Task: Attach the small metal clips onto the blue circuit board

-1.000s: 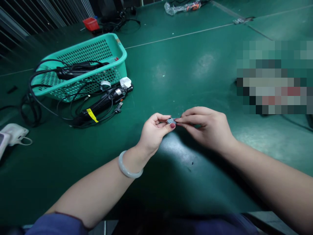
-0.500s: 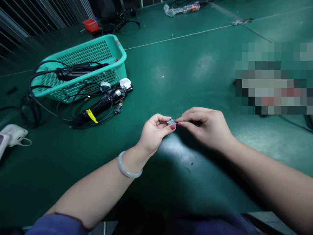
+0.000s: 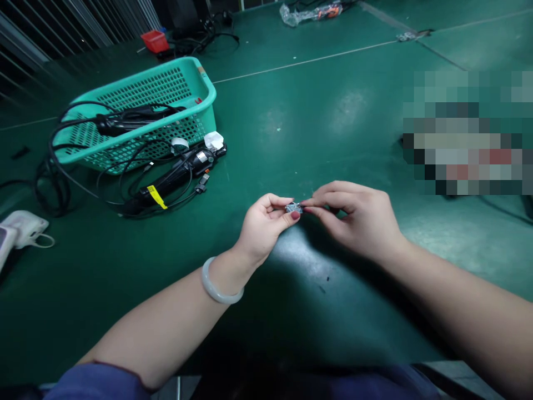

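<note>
Between thumb and fingers, my left hand (image 3: 265,221) pinches a small light-blue and silvery part (image 3: 293,208), too small to name more exactly. A pale bangle (image 3: 216,286) circles the left wrist. My right hand (image 3: 356,216) comes in from the other side, its thumb and fingertips pressed together at the right end of the small part. What the right fingertips hold there, if anything, is hidden. Both hands are just above the green table (image 3: 266,150).
To the left stands a turquoise basket (image 3: 211,114) with black cabled tools. A black cylindrical tool (image 3: 170,180) with a yellow tag lies before it. A white device (image 3: 25,229) is at far left, a red bin (image 3: 155,41) behind. A plastic-wrapped item (image 3: 310,14) lies at the back.
My right hand has shifted very slightly to the right, its fingers still at the small part. The left hand keeps its pinch almost unmoved.
</note>
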Demonstrator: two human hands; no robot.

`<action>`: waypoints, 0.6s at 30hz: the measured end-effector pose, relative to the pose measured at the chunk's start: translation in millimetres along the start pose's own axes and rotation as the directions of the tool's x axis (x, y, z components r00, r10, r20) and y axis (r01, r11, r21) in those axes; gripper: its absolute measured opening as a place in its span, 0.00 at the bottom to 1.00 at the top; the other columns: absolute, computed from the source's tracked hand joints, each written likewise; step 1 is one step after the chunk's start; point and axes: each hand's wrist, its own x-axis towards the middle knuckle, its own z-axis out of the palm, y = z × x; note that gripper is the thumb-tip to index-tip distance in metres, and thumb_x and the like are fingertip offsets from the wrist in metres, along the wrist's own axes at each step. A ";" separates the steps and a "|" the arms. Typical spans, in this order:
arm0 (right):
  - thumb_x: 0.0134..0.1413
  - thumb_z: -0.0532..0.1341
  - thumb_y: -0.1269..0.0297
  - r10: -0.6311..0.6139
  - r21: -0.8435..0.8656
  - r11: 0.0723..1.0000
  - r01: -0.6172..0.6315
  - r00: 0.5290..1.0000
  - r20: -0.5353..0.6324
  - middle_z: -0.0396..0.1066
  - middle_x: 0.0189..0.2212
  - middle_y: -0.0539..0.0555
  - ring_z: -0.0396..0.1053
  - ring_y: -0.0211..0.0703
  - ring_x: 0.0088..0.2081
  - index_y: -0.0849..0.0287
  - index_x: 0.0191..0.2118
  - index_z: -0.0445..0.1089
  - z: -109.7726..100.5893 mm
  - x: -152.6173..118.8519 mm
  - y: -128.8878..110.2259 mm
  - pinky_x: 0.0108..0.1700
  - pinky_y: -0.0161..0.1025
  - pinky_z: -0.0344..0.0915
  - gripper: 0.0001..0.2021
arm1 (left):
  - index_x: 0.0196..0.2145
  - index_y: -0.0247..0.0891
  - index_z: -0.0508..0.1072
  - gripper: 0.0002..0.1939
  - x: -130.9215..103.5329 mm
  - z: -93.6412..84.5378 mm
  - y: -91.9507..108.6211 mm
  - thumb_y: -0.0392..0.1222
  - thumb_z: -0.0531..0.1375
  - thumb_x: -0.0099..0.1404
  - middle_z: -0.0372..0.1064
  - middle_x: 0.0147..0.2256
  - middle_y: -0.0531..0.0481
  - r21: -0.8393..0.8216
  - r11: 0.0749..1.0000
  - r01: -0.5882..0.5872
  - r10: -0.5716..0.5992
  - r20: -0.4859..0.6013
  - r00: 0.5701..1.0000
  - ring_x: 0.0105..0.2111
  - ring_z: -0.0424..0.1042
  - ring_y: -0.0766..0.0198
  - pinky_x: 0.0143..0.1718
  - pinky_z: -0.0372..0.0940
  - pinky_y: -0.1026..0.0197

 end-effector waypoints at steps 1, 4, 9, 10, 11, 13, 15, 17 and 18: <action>0.54 0.61 0.69 0.015 0.008 1.000 -0.014 1.000 -0.013 0.77 0.31 0.52 0.74 0.40 0.33 0.54 0.32 0.77 -0.5 0.2 0.5 0.33 0.37 0.70 0.06 | 0.31 0.34 0.70 0.19 0.0 0.1 0.0 0.35 0.73 0.42 0.73 0.29 0.55 -0.001 1.000 -0.003 0.003 -0.002 1.000 0.32 0.73 0.72 0.42 0.66 0.63; 0.53 0.63 0.68 0.044 0.043 0.998 -0.043 0.999 -0.005 0.77 0.30 0.51 0.74 0.40 0.31 0.54 0.30 0.77 -1.9 1.0 1.7 0.31 0.37 0.70 0.05 | 0.31 0.34 0.70 0.19 -0.2 0.2 0.0 0.35 0.73 0.42 0.74 0.29 0.54 0.002 1.000 -0.008 0.008 -0.016 1.000 0.32 0.73 0.72 0.42 0.66 0.63; 0.53 0.63 0.68 0.034 0.035 0.999 -0.033 0.999 -0.033 0.77 0.30 0.51 0.74 0.40 0.31 0.53 0.30 0.77 -1.9 0.8 -0.2 0.31 0.37 0.71 0.05 | 0.30 0.34 0.70 0.18 -0.6 0.5 0.2 0.35 0.72 0.43 0.74 0.29 0.54 0.007 1.000 -0.008 0.008 -0.018 1.000 0.32 0.73 0.71 0.43 0.66 0.62; 0.53 0.63 0.68 0.022 0.032 0.999 -0.021 0.999 -0.036 0.77 0.30 0.51 0.74 0.40 0.31 0.53 0.30 0.77 -1.5 0.5 -0.8 0.32 0.37 0.71 0.05 | 0.30 0.34 0.70 0.18 -0.5 0.5 0.2 0.35 0.73 0.42 0.73 0.29 0.54 0.004 1.000 -0.009 0.009 -0.018 1.000 0.32 0.73 0.72 0.43 0.66 0.62; 0.53 0.63 0.69 0.014 0.026 1.000 -0.013 0.999 -0.043 0.77 0.30 0.51 0.74 0.41 0.32 0.53 0.30 0.77 -1.2 0.1 -1.2 0.32 0.37 0.71 0.06 | 0.30 0.34 0.70 0.18 -0.4 0.5 0.2 0.35 0.73 0.42 0.73 0.29 0.54 0.001 1.000 -0.010 0.010 -0.019 1.000 0.32 0.73 0.72 0.43 0.66 0.62; 0.53 0.62 0.68 0.013 0.007 1.000 -0.012 0.998 -0.064 0.77 0.30 0.51 0.75 0.41 0.33 0.52 0.31 0.78 -0.6 -0.6 -1.7 0.34 0.38 0.72 0.06 | 0.30 0.34 0.70 0.18 -0.1 0.4 0.3 0.35 0.73 0.42 0.73 0.29 0.54 -0.001 1.000 -0.013 0.013 -0.021 1.000 0.32 0.73 0.72 0.43 0.66 0.62; 0.54 0.62 0.67 0.011 -0.006 1.000 -0.012 0.998 -0.058 0.77 0.31 0.51 0.75 0.42 0.33 0.52 0.31 0.78 -0.1 -1.3 -1.6 0.35 0.39 0.72 0.06 | 0.30 0.34 0.70 0.18 0.1 0.2 0.5 0.35 0.73 0.42 0.73 0.29 0.55 0.000 1.000 -0.014 0.014 -0.022 1.000 0.32 0.73 0.72 0.42 0.66 0.62; 0.54 0.62 0.67 0.002 -0.018 1.000 -0.003 0.999 -0.041 0.77 0.31 0.51 0.75 0.42 0.33 0.52 0.32 0.78 0.4 -2.0 -1.1 0.36 0.39 0.73 0.07 | 0.30 0.34 0.70 0.19 -0.1 0.0 0.7 0.35 0.73 0.42 0.73 0.29 0.55 0.002 1.000 -0.012 0.012 -0.024 1.000 0.31 0.73 0.72 0.42 0.66 0.63; 0.54 0.62 0.67 -0.006 -0.031 1.000 0.005 0.999 -0.045 0.77 0.31 0.51 0.75 0.42 0.33 0.52 0.32 0.78 0.7 -2.3 -0.9 0.36 0.39 0.72 0.07 | 0.30 0.34 0.70 0.19 -0.3 -0.1 0.8 0.35 0.73 0.42 0.73 0.29 0.55 0.002 1.000 -0.010 0.010 -0.025 1.000 0.31 0.73 0.72 0.42 0.66 0.63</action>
